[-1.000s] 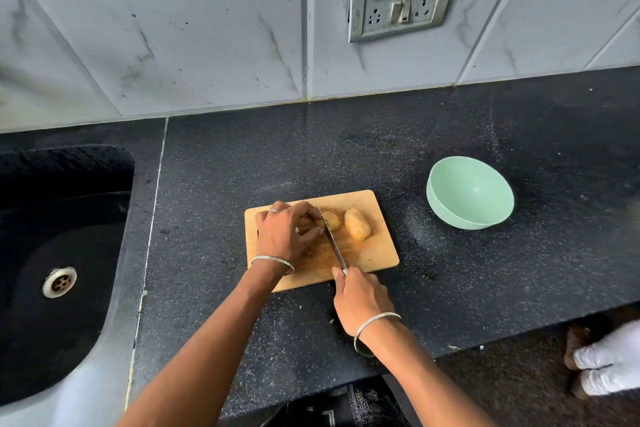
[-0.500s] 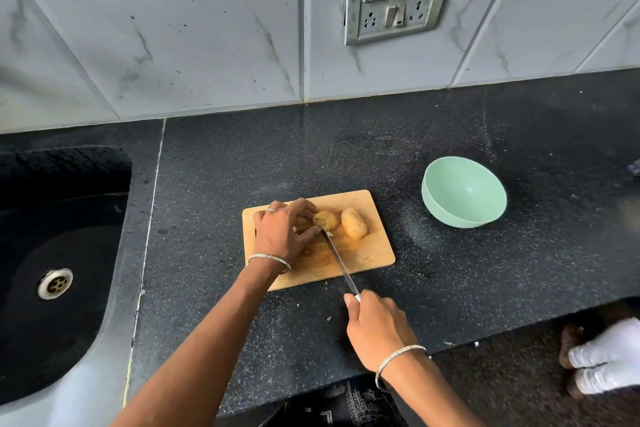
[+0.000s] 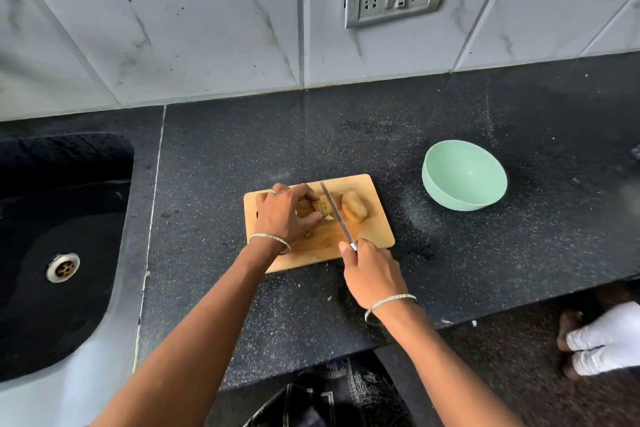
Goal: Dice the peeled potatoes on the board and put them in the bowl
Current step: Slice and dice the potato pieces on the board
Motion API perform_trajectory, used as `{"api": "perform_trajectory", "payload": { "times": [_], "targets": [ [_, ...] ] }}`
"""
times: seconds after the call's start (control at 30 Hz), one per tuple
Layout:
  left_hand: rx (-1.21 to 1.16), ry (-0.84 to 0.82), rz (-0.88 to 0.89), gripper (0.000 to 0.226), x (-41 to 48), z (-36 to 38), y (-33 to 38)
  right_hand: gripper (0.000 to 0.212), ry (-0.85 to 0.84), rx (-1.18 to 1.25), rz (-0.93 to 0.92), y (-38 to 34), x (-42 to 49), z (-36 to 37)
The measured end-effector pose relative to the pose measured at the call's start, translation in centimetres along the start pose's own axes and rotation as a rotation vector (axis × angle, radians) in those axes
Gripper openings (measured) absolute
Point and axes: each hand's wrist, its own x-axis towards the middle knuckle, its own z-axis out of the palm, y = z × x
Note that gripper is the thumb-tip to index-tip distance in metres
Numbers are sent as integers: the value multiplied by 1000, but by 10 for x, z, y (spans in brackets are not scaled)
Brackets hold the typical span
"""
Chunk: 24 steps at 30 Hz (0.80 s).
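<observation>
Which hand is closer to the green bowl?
The right hand. It grips the knife at the board's near edge, below-left of the bowl; the left hand holds a potato farther left.

Mint-green bowl (image 3: 464,175). Light tan wooden board (image 3: 374,218). Yellow-brown potatoes (image 3: 353,206). Black white-speckled counter (image 3: 381,121). Black sink (image 3: 52,253) at left. Grey-veined white wall tiles (image 3: 173,17).

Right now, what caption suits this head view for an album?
Left hand steadies a potato on the board, right hand slicing with a knife, green bowl empty alongside.
</observation>
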Motion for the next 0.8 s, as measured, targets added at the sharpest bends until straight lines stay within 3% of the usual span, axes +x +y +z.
{"api": "perform_trajectory", "payload": {
  "times": [0.8],
  "targets": [
    [-15,82,-179,37,-9,-7,2,36,-24,-69,-10,0,-1,19]
  ]
}}
